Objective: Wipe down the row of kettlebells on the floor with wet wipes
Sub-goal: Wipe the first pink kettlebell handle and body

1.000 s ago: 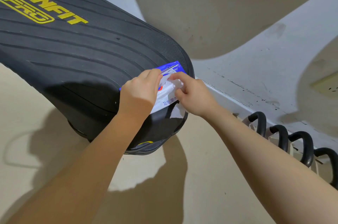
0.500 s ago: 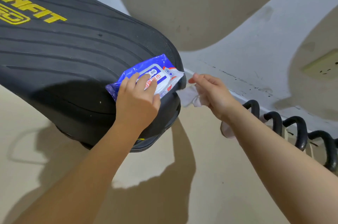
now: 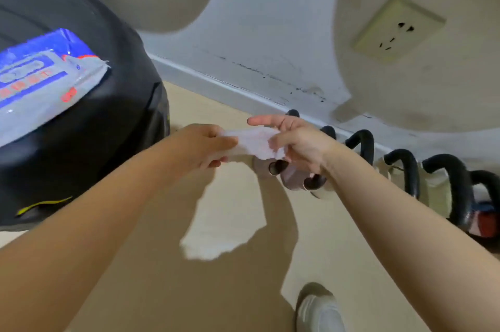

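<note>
While I watch through the head camera, these are my findings, from the fingers outward.

Left hand: fingers curled, pinching one end of the wet wipe.
Right hand: thumb and lower fingers pinching the other end; forefinger stretched straight over the top, off the cloth.
Wipe condition: white, thin, limp and crumpled, drawn out between both hands but not yet flat; held in the air above the nearest end of the row.
Kettlebells: lined up on the floor along the skirting board; black looped handles, smooth and rounded; pale bodies on the nearer ones, one red-and-blue body at the far right. None touched by the wipe, in my judgement.
Wipes pack: blue and white glossy film, lying flat on the ribbed black pad to the left, well apart from both hands; flap state I cannot tell.
Risk one: pulling the ends apart too hard may tear the thin sheet.
Risk two: a bunched wipe would clean only in streaks on the curved handles.
Risk three: if the flap is open, the remaining wipes may dry out.
Risk four: wet smooth handles may slip if lifted; my shoe stands near the row.
</note>
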A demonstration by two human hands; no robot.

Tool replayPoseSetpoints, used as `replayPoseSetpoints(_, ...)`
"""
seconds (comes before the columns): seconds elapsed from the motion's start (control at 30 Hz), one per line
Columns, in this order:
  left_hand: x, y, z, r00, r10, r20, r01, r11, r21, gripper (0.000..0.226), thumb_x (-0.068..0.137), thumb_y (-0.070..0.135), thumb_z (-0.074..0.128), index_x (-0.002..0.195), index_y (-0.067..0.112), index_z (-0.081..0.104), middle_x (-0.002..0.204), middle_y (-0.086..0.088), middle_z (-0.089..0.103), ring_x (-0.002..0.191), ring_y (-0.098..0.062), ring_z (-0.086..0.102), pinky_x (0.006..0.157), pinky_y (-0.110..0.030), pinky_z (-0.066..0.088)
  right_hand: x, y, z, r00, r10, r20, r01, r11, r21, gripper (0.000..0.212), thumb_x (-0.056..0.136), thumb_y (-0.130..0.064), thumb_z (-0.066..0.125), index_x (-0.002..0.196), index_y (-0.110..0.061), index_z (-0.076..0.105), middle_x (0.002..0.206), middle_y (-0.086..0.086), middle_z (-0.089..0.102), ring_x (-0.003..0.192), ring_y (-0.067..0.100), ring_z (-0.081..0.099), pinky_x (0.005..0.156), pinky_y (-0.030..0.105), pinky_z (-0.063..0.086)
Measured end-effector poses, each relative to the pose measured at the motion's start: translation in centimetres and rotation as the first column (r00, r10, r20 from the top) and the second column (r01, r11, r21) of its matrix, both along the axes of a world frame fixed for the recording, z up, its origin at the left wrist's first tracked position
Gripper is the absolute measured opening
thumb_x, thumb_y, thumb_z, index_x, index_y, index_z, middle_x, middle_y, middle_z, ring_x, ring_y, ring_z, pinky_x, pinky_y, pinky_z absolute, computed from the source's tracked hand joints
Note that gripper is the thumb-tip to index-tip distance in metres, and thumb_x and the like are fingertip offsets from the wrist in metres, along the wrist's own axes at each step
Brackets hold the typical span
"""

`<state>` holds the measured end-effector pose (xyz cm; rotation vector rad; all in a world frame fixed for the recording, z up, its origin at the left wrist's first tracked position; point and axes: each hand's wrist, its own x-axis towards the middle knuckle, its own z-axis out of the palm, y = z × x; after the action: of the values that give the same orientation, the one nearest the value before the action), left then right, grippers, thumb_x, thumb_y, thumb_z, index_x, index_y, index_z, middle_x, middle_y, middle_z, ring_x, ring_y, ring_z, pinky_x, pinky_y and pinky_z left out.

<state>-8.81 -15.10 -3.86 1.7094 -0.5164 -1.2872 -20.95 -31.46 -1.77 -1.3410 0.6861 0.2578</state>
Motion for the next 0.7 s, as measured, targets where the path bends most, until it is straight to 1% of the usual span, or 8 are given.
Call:
replayPoseSetpoints(0.07,-1.0,-2.2,-1.2,0.99,0.046,-0.131,-0.051,0.998,-0.036,0.01,0.067,0.032,0.071,0.069,0.023,0.066,0.078,0.002,0.065,0.084,-0.015,0.058,0.088,-0.033,0.043,-1.7,-2.6,-0.9,0.996,-0.023,-0.09,0.012,0.993,-0.115,0.046,0.076,0.018,0.031,0.092,-0.012,0.063,0.087,0.009,0.061,0.08,0.019,0.059,0.059,0.02,0.049)
replayPoseSetpoints(0.13,-2.5,-4.9,-1.7,0.965,0.092,-0.247,-0.122,0.986,-0.11,0.006,0.077,0.019,0.065,0.083,0.018,0.066,0.079,0.004,0.067,0.079,-0.008,0.063,0.08,-0.023,0.047,-3.1,-5.1,-1.4,0.984,-0.118,-0.13,0.101,0.986,-0.13,0.039,0.077,0.015,0.029,0.081,-0.009,0.059,0.078,0.008,0.059,0.072,0.019,0.056,0.056,0.019,0.047)
replayPoseSetpoints(0.23,-4.7,-8.8,-1.3,0.897,0.225,-0.38,-0.289,0.95,-0.119,0.014,0.089,0.009,0.052,0.098,0.014,0.061,0.076,0.006,0.069,0.067,-0.004,0.066,0.057,-0.016,0.053,-4.6,-7.5,-1.4,0.961,-0.269,-0.068,0.276,0.946,0.171,0.036,0.084,0.001,0.03,0.071,-0.006,0.062,0.071,0.008,0.061,0.06,0.018,0.06,0.054,0.019,0.048)
replayPoseSetpoints(0.33,-6.1,-11.7,-1.1,0.884,0.369,-0.288,-0.394,0.918,-0.032,0.006,0.091,0.014,0.053,0.094,0.018,0.057,0.073,0.004,0.064,0.059,-0.007,0.057,0.046,-0.016,0.047,-5.7,-9.2,-1.3,0.939,-0.344,0.001,0.328,0.895,0.303,0.044,0.094,-0.022,0.045,0.057,-0.014,0.069,0.057,0.0,0.061,0.043,0.012,0.053,0.04,0.018,0.04)
replayPoseSetpoints(0.4,-6.9,-12.9,-1.6,0.903,0.422,-0.083,-0.421,0.907,0.033,0.007,0.089,0.024,0.055,0.094,0.02,0.055,0.086,0.002,0.062,0.069,-0.011,0.055,0.058,-0.021,0.048,-6.1,-10.1,-1.6,0.902,-0.43,0.028,0.418,0.89,0.184,0.027,0.092,-0.025,0.053,0.068,-0.014,0.062,0.058,-0.002,0.058,0.046,0.011,0.052,0.043,0.02,0.041)
replayPoseSetpoints(0.5,-8.3,-13.9,-2.6,0.892,0.227,0.391,-0.323,0.925,0.2,0.027,0.08,0.048,0.052,0.097,0.028,0.056,0.099,0.007,0.061,0.091,-0.017,0.058,0.082,-0.031,0.045,-6.5,-11.4,-1.9,0.788,-0.597,0.149,0.614,0.747,-0.257,0.03,0.091,-0.024,0.052,0.063,-0.019,0.042,0.051,-0.007,0.044,0.048,0.01,0.043,0.054,0.024,0.039)
replayPoseSetpoints(0.6,-9.6,-14.6,-2.8,0.907,0.17,0.386,-0.281,0.927,0.25,0.032,0.09,0.032,0.053,0.118,0.015,0.055,0.114,-0.005,0.062,0.105,-0.023,0.058,0.088,-0.031,0.042,-5.9,-10.5,-2.0,0.855,-0.418,0.308,0.517,0.738,-0.434,0.016,0.088,-0.017,0.045,0.074,-0.012,0.049,0.063,0.003,0.052,0.057,0.016,0.048,0.057,0.03,0.044)
replayPoseSetpoints(0.7,-9.7,-14.7,-2.9,0.904,0.13,0.408,-0.253,0.931,0.263,0.039,0.088,0.02,0.057,0.126,0.013,0.049,0.115,-0.009,0.063,0.101,-0.025,0.06,0.084,-0.029,0.044,-4.6,-8.3,-3.7,0.989,-0.129,0.07,0.144,0.753,-0.642,0.017,0.09,-0.016,0.046,0.085,-0.01,0.061,0.078,0.0,0.057,0.071,0.015,0.053,0.07,0.03,0.042)
